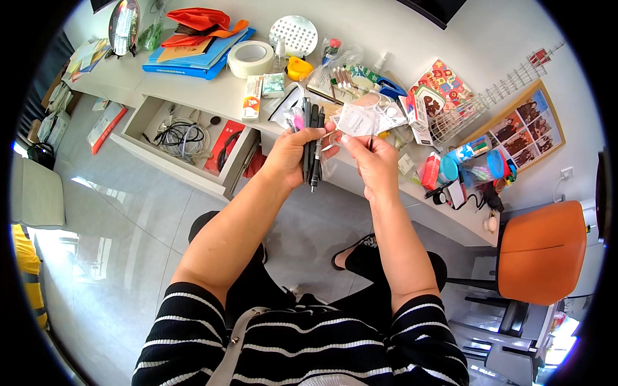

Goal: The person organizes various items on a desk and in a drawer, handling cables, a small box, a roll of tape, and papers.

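Observation:
My left hand [291, 153] is closed around a bundle of dark pens [311, 138] held upright over the desk's front edge. Something pink and clear plastic shows beside the bundle. Close by on the right, my right hand [375, 162] is closed in a pinch; a thin dark sliver shows at its fingers, too small to name. Just beyond its fingertips is a white card [358, 120] with small print; whether the fingers touch it I cannot tell. Behind both hands, a heap of small items covers the desk, with a zip pouch [288, 106] left of the pens.
An open drawer [183, 138] with coiled cables juts out at the left. Tape roll [250, 59], blue folders [196, 61] and a yellow tape dispenser [299, 68] lie along the back. A wire rack [460, 119], picture frame [529, 125] and orange chair [542, 252] stand right.

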Demonstrator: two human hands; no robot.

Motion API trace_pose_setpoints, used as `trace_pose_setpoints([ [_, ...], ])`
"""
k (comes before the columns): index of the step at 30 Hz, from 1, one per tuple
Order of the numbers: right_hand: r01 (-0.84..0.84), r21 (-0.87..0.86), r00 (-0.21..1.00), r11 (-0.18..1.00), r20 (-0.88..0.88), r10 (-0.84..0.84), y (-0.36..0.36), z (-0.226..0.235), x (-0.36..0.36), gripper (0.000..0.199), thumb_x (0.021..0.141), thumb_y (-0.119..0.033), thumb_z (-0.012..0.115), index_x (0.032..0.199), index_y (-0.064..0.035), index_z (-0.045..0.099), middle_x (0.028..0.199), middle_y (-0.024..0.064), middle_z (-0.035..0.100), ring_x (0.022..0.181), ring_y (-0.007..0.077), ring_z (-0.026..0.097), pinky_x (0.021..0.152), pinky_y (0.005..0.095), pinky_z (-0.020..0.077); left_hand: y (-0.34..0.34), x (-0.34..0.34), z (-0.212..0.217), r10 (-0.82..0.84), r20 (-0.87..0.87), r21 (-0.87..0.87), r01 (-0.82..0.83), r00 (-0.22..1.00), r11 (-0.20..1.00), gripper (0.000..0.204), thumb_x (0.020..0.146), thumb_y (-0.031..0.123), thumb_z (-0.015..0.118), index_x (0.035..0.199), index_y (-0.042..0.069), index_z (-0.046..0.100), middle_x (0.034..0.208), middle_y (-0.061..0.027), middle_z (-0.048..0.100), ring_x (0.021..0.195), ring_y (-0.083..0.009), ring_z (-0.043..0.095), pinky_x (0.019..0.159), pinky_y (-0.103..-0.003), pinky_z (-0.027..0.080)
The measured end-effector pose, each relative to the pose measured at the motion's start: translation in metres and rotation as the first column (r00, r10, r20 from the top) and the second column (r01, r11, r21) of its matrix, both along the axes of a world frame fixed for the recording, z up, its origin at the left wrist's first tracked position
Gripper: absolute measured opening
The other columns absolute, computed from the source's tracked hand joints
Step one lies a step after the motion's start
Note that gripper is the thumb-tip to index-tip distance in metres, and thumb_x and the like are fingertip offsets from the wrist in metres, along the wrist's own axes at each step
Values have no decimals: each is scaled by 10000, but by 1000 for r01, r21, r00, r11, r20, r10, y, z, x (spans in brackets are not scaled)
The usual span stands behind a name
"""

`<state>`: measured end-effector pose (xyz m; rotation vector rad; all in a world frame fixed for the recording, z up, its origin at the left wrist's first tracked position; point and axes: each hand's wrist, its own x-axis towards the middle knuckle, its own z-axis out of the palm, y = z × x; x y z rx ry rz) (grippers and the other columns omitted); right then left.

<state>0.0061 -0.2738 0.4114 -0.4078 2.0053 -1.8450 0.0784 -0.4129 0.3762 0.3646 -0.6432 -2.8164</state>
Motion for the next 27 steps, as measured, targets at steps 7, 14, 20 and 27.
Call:
trace_pose_setpoints([
  [7,-32,-84,997,996,-79,25,-4,-7,-6,226,816,-183,679,834,41,649,745,28,630,644,53,515,582,195,410,5,-1,-2,-37,60,-87,43,997,995,264,802,-38,591,1052,-25,507,973,-119,633,939,-263,636,799,-393,553],
  [14,-32,-99,994,995,101,42,-3,-6,-20,201,839,-179,647,854,22,643,784,41,648,666,76,558,623,205,428,15,-4,2,-14,91,-95,23,996,995,224,772,-51,624,979,-3,553,891,-93,653,828,-208,653,720,-311,555],
  [20,6,-130,997,992,71,4,-8,-10,-17,202,821,-184,672,898,0,641,668,-18,536,407,-8,303,362,178,187,14,-10,-4,39,66,-145,-29,997,989,220,770,-47,633,968,-2,548,874,-88,651,772,-171,640,707,-295,554],
  [27,-17,-83,999,996,43,21,-10,-19,-25,182,818,-137,663,880,33,640,789,40,646,680,64,543,639,197,416,3,-10,-3,143,156,-193,-112,977,975,257,764,-65,608,1008,-34,530,921,-132,631,822,-237,637,743,-345,557],
])
